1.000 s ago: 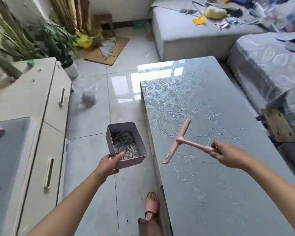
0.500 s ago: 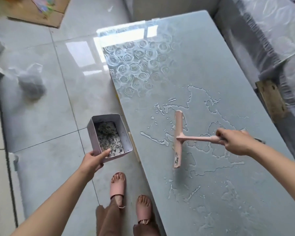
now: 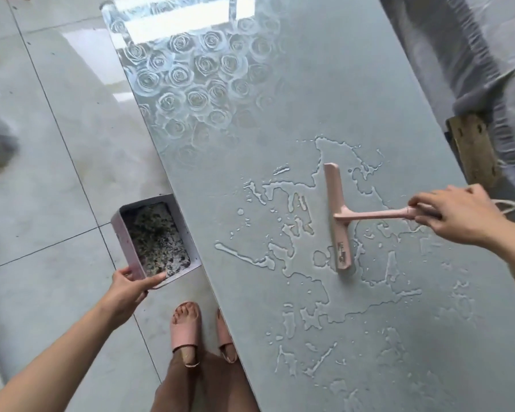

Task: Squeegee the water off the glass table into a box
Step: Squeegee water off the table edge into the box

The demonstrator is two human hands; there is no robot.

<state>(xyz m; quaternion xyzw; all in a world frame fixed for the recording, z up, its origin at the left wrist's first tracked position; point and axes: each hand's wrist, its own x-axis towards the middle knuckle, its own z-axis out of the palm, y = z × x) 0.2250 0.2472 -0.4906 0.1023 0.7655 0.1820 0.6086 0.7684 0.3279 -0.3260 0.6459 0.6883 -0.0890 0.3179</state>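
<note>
While the right hand [image 3: 458,217] grips the handle of the pink squeegee [image 3: 340,217] with curled fingers [image 3: 425,201], its blade lies on the glass surface [image 3: 324,84] amid puddled water [image 3: 298,233], right of centre. The left hand [image 3: 128,288] holds the box [image 3: 126,243] by its near end, fingers pinching the wall, just beside the surface's left edge, above the tiled floor [image 3: 57,179]. Pink slippers [image 3: 185,331] stand nearer.
</note>
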